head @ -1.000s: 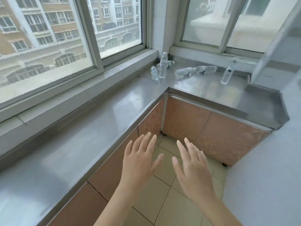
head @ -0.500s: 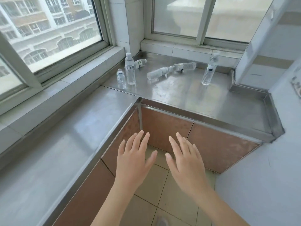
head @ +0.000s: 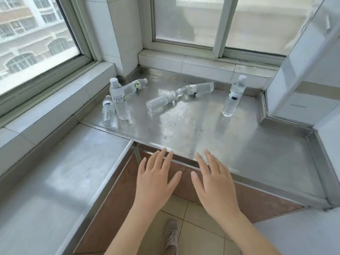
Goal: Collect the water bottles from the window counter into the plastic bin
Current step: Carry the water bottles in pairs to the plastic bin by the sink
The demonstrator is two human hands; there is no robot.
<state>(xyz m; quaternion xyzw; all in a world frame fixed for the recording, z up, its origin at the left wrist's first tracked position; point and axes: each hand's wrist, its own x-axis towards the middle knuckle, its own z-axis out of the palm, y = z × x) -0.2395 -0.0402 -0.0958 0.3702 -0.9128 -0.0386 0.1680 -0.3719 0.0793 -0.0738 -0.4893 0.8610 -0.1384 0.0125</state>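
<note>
**Steel counter now within reach, six bottles waiting**

Steel fills far more of your view than it did a second ago: you have stepped up to the corner, and the counter that sat well off now lies directly under your fingertips. Your left hand and right hand hover side by side at its front edge, fingers straight and spread, gripping nothing. For the task, I judge the approach done and the first grasp next; nothing is collected yet, and no bin shows anywhere in view, so you will have to find it.

Six clear plastic bottles stand or lie on the brushed, reflective metal. At the left, a tall bottle stands upright with a short bottle just beside it, and a third bottle lies behind them near the tiled pillar. In the middle, two lying bottles and meet cap to cap. Near the right wall a lone bottle stands upright. All are ribbed and cylindrical with white caps and paper labels; the lying ones will likely roll on this smooth sheet if nudged.
</note>
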